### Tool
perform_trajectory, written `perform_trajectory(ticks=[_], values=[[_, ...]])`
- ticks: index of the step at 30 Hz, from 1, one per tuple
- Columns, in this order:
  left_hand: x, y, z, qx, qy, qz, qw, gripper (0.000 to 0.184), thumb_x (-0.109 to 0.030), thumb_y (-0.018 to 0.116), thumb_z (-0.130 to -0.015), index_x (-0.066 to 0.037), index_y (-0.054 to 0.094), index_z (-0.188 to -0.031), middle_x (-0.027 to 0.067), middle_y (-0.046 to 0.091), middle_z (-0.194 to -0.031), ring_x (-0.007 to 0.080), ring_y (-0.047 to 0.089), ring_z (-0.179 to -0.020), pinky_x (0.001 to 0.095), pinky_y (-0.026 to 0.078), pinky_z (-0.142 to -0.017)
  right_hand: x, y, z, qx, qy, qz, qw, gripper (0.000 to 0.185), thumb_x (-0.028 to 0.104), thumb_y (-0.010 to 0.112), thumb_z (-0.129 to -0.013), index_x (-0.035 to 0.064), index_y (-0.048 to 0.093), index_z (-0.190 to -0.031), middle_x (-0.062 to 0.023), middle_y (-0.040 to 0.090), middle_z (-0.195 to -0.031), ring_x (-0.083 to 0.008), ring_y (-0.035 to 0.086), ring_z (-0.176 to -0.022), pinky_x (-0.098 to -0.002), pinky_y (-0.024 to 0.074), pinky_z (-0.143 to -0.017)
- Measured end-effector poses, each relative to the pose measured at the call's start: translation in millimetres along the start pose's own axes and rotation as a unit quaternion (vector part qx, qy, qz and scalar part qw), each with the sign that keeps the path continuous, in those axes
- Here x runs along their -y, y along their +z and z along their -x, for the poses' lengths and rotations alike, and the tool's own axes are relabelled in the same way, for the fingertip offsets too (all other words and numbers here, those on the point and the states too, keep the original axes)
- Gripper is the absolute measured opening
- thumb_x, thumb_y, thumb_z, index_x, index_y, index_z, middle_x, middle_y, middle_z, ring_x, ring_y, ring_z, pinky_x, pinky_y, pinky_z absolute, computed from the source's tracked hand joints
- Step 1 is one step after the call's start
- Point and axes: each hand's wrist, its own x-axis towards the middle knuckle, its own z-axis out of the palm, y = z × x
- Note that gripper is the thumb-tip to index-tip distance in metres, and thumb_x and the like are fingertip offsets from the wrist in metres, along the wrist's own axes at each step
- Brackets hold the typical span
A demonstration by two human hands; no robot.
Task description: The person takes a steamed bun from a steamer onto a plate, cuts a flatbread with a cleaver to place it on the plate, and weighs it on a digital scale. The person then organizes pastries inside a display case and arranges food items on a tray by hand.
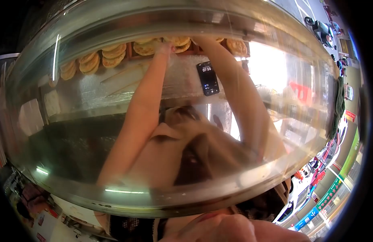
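Through a curved clear cover I see both forearms stretched toward a row of round flat breads at the top of the view. My left hand [165,47] is at the breads [144,48] in a brown tray; its fingers are small and partly hidden, so its grip is unclear. My right hand [202,41] reaches the same row further right, near another bread [236,47], with its fingers hidden by the cover's upper edge. A black phone [207,78] showing 07:55 lies between my forearms.
More stacked breads [89,63] stand to the left on the metal counter [114,80]. The cover's thick rim [154,210] curves across the bottom. Beyond it on the right are a street, a parked scooter [323,33] and signs.
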Motion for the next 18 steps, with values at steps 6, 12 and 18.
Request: perform_trajectory(ticks=[6, 12, 18], values=[[17.0, -4.7, -7.1, 0.013, 0.108, -0.120, 0.987, 0.022, -0.016, 0.059, -0.084, 0.005, 0.061, -0.078, 0.0101, 0.062, -0.073, 0.0177, 0.055, -0.059, 0.0307, 0.043, -0.055, 10.4, 17.4, 17.3, 0.011, 0.004, -0.009, 1.000, 0.026, 0.015, 0.050, -0.088, 0.0043, 0.066, -0.105, -0.0173, 0.068, -0.098, -0.0316, 0.065, -0.097, -0.0429, 0.0499, -0.085], [5.7, -13.8, 61.6, -0.053, 0.100, 0.091, 0.989, 0.024, -0.024, 0.063, -0.086, 0.000, 0.061, -0.082, 0.0078, 0.061, -0.075, 0.0182, 0.054, -0.062, 0.0309, 0.043, -0.056, 6.0, 30.3, 19.4, 0.109, 0.069, -0.006, 0.992, 0.027, 0.016, 0.048, -0.089, 0.0015, 0.062, -0.106, -0.0211, 0.067, -0.098, -0.0356, 0.063, -0.098, -0.0445, 0.0500, -0.084], [87.8, -99.4, 137.4, -0.025, 0.245, -0.024, 0.969, 0.030, -0.038, 0.056, -0.094, -0.012, 0.054, -0.078, -0.0053, 0.046, -0.065, 0.0067, 0.043, -0.062, 0.0253, 0.037, -0.056, -11.0, 30.0, -38.1, -0.044, 0.096, -0.033, 0.994, 0.024, 0.016, 0.047, -0.090, 0.0008, 0.063, -0.100, -0.0192, 0.067, -0.096, -0.0357, 0.065, -0.091, -0.0446, 0.0515, -0.077]])
